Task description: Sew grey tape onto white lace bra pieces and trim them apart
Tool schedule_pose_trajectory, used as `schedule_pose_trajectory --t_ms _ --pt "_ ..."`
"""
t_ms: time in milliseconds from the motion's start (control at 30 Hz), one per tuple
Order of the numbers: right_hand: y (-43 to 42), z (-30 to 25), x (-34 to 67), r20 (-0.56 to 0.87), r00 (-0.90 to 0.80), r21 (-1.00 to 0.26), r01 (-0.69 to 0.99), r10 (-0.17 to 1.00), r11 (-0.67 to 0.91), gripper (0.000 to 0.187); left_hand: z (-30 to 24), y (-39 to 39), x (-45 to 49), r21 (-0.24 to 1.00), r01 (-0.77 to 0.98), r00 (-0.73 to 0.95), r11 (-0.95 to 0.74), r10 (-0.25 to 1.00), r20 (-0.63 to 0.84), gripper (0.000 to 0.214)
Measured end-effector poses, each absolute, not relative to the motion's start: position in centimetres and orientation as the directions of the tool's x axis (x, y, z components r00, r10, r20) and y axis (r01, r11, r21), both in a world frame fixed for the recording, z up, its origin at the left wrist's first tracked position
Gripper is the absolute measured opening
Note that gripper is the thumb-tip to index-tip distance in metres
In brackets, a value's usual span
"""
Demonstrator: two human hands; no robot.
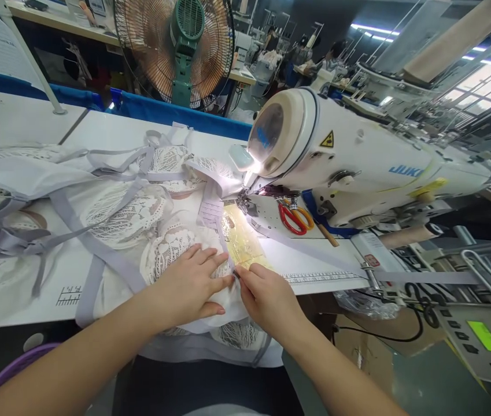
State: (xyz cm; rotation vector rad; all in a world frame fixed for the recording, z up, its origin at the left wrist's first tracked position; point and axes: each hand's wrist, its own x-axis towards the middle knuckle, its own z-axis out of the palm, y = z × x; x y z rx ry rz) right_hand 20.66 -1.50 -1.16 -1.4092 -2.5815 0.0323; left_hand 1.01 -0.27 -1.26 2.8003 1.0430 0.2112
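Observation:
My left hand (193, 283) lies on a white lace garment (171, 242) with its fingers spread over the cloth. Close beside it, my right hand (269, 294) has thumb and forefinger pinched at the garment's edge. A tiny dark bit shows at those fingertips, too small to name. The garment runs up to the needle area of a white sewing machine (340, 150), where a lamp glares. Yellow tape (243, 237) covers the bed just beyond my right hand. A lavender elastic band (306, 245) stretches from the needle area to a metal guide (373, 277) on the right.
Red-handled scissors (292, 218) and yellow-handled scissors (303, 216) lie under the machine arm. More lace garments with lavender straps (110, 260) heap up on the left. A large fan (180, 52) stands behind the table. A control panel (483, 341) sits at lower right.

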Motion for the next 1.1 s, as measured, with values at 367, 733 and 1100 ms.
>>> schedule_pose_trajectory --t_ms 367,733,1100 --pt "-1.8 -0.2 21.0 0.135 -0.501 -0.136 0.845 0.855 0.517 0.028 -1.3 -0.4 0.9 0.171 0.635 0.751 -0.753 0.654 0.090 0.049" --pt "-1.6 0.9 22.2 0.041 -0.513 -0.185 0.839 0.857 0.511 0.033 -1.3 -0.4 0.9 0.166 0.639 0.750 -0.751 0.656 0.086 0.051" --pt "-1.4 -1.8 21.2 0.116 -0.524 -0.023 0.848 0.844 0.530 0.012 -1.5 -1.9 2.0 0.092 0.706 0.678 -0.702 0.708 0.196 0.041"
